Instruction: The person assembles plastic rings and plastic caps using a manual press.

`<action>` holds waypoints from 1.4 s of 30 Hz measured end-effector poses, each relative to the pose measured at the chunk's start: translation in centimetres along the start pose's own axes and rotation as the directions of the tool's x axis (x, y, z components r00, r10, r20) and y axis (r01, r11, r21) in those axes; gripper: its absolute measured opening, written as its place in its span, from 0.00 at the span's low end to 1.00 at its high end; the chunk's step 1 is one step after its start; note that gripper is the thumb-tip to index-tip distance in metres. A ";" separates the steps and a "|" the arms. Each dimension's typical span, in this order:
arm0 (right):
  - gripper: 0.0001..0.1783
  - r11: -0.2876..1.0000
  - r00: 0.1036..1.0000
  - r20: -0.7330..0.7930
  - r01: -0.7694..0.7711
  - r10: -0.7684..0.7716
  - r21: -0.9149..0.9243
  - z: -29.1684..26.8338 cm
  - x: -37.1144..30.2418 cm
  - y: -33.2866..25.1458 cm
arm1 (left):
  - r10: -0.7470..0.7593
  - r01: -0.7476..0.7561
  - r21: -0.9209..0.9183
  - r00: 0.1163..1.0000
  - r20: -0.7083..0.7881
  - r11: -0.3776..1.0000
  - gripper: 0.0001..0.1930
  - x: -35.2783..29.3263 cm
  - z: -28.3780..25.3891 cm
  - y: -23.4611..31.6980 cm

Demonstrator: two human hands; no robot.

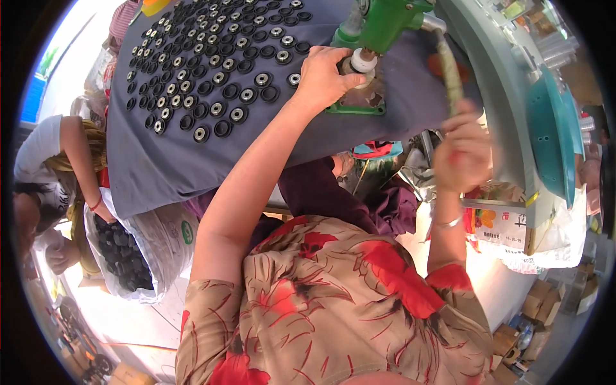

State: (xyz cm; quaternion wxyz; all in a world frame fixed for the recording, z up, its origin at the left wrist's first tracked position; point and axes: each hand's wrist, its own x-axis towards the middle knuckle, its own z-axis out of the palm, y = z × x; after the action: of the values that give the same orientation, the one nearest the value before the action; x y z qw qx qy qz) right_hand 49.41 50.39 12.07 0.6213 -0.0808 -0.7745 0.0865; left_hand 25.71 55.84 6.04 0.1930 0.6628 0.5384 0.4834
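Note:
A green hand press point(387, 25) stands on the cloth-covered table, its green base plate point(359, 110) on the cloth. Around a white round piece point(364, 60) under the press ram, my left hand point(324, 80) curls its thumb and fingers; what lies beneath the piece is partly hidden. My right hand point(463, 154), blurred by motion, is closed round the lower end of the press's wrapped lever point(447, 67). Left of the press lie many black rings, several with silver bearings set in them, such as one bearing point(248, 95) and one black ring point(269, 94).
The dark grey cloth point(167, 173) hangs over the near table edge. At left, a person's hand point(102, 212) reaches into a white sack point(170, 237) of black parts. A teal basin point(552, 135) stands at right, above a printed carton point(497, 224). More cardboard boxes point(539, 298) lie lower right.

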 end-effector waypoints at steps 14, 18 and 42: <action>0.15 0.841 0.878 -0.188 -0.330 0.440 0.429 -7.0 12.5 5.3 | -0.072 0.058 0.193 0.995 0.070 0.980 0.21 0.1 0.8 1.9; 0.09 0.856 0.887 -0.219 -0.285 0.406 0.431 -5.8 16.7 12.1 | -0.147 0.150 0.123 0.989 -0.030 0.981 0.21 -0.6 2.0 1.0; 0.11 0.977 0.958 -0.191 -0.214 0.215 0.027 -1.8 18.5 12.8 | -0.303 0.194 -0.438 0.934 -0.192 0.878 0.14 -4.7 -4.4 -0.3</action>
State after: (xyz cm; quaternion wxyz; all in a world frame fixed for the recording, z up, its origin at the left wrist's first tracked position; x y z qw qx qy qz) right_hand 47.39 67.17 27.01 0.6805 -0.1703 -0.6973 0.1475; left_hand 22.07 50.53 5.78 0.3184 0.4642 0.5257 0.6378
